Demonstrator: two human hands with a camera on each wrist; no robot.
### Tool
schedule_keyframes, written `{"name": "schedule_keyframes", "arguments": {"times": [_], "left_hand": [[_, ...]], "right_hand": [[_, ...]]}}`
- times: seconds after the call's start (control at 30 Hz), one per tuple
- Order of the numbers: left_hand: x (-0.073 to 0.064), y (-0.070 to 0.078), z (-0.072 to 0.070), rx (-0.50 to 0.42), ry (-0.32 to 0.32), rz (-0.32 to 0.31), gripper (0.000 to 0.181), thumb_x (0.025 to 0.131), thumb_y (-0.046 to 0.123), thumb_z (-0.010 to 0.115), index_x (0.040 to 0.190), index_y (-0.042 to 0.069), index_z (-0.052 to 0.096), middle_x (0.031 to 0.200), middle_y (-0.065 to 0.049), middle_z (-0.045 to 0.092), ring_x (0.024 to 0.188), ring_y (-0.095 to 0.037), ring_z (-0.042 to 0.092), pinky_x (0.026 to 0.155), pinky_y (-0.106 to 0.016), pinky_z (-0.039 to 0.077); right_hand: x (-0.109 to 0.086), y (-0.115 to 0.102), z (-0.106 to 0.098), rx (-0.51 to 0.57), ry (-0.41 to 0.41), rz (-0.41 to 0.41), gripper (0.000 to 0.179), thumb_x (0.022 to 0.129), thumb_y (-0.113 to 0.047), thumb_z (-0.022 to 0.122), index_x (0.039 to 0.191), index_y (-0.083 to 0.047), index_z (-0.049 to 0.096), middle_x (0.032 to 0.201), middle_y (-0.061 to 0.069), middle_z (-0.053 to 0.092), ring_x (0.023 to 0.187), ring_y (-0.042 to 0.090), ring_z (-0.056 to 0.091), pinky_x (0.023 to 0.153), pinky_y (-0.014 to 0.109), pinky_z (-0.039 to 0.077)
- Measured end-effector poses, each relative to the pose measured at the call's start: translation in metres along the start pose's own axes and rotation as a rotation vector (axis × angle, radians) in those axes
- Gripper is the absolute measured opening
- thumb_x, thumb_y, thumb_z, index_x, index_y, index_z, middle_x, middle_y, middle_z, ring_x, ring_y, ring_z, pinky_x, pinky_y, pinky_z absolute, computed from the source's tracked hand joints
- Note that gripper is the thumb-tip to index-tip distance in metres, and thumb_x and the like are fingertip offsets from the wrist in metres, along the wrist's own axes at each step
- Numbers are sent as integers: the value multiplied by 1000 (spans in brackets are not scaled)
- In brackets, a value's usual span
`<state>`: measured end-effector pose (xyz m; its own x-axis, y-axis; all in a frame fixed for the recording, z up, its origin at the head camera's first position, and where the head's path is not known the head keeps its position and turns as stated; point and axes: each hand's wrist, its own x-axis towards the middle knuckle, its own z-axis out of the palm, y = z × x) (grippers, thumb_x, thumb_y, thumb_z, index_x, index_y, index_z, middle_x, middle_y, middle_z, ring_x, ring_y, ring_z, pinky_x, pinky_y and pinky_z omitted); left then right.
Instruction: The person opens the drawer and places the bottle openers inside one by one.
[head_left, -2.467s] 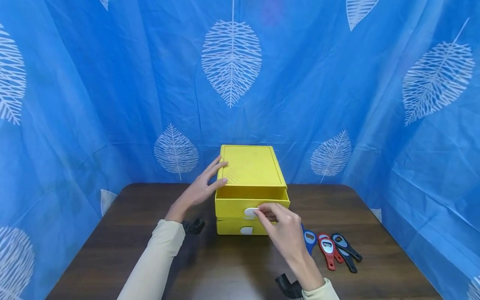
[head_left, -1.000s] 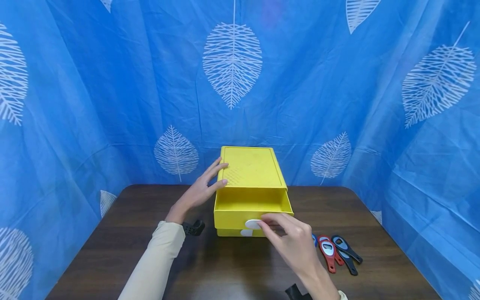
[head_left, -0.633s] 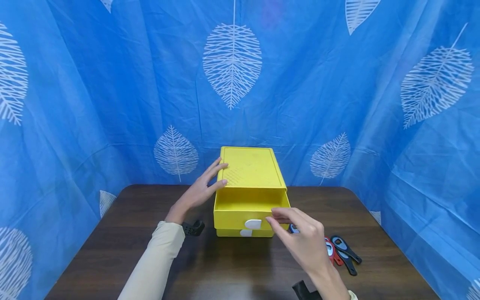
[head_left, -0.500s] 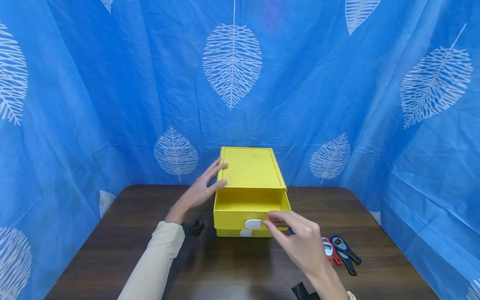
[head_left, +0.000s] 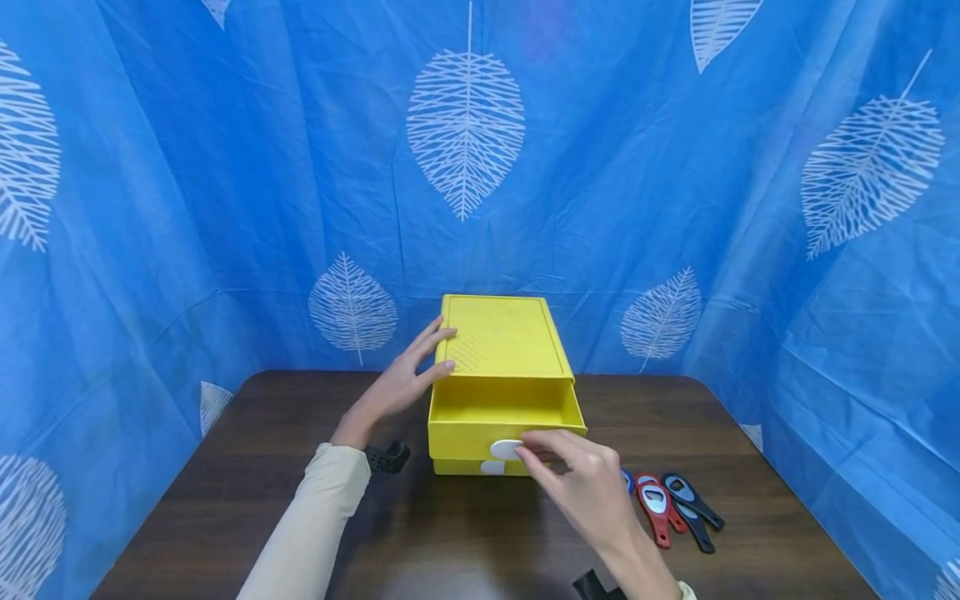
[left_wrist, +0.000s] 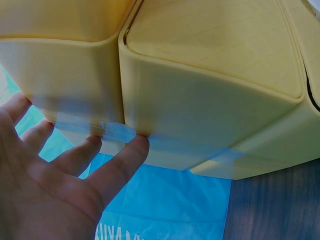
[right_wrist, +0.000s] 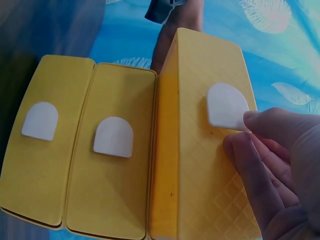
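A yellow drawer cabinet (head_left: 502, 333) stands on the table, its top drawer (head_left: 480, 440) pulled well out. Inside that drawer, bare yellow floor shows. My right hand (head_left: 588, 492) pinches the edge of the white drawer handle (right_wrist: 226, 106) between thumb and fingertips. Along the cabinet's left side and top edge, my left hand (head_left: 397, 383) rests with its fingers spread and nearly straight. In the left wrist view its fingertips touch the yellow side wall (left_wrist: 200, 110). Below, two drawers with white handles (right_wrist: 114, 137) are pushed in, as the right wrist view shows.
Right of the cabinet lie several bottle openers: red ones (head_left: 655, 504), black ones (head_left: 693, 504) and a blue one (head_left: 627, 481) partly behind my right hand. The brown wooden table (head_left: 450, 542) ends at a blue leaf-patterned curtain (head_left: 525, 233).
The top drawer has come further out toward me since the earliest frame. My right hand came off the handle to the right, then returned and pinches it again. The left hand stayed put.
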<state>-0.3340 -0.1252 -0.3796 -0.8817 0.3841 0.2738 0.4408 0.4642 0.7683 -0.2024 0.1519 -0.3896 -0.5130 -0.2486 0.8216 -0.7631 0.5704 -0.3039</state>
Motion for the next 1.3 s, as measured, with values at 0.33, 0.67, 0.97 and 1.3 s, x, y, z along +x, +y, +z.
{"name": "schedule_keyframes", "arguments": {"times": [0.33,0.67,0.97,1.3], "left_hand": [[0,-1,1,9,0,14,63,103,50,53,161,30,36,174,8,7,160,-30,11,119,-73,17],[0,-1,1,17,3,11,63,103,48,53,161,28,36,174,6,7,160,-31,11,120,-72,17],[1,-1,1,15,8,22,62,104,47,53,160,27,37,174,6,8,160,-30,11,120,-72,17],[1,-1,0,2,5,12,62,104,47,53,161,28,36,174,7,8,160,-30,11,120,-71,18]], "right_hand": [[-1,0,-1,-20,-20,8,25,76,-1,89,94,-14,79,89,-5,78,76,4,74,66,11,56],[-6,-10,-10,-12,-42,8,28,74,-2,90,92,-19,78,87,-11,77,76,2,73,66,11,56],[-15,-21,-18,-11,-58,1,32,72,-2,91,93,-21,79,87,-11,77,76,1,73,64,10,55],[-25,-31,-24,-18,-89,-17,37,67,0,93,93,-21,78,86,-11,76,75,-1,72,65,11,55]]}}
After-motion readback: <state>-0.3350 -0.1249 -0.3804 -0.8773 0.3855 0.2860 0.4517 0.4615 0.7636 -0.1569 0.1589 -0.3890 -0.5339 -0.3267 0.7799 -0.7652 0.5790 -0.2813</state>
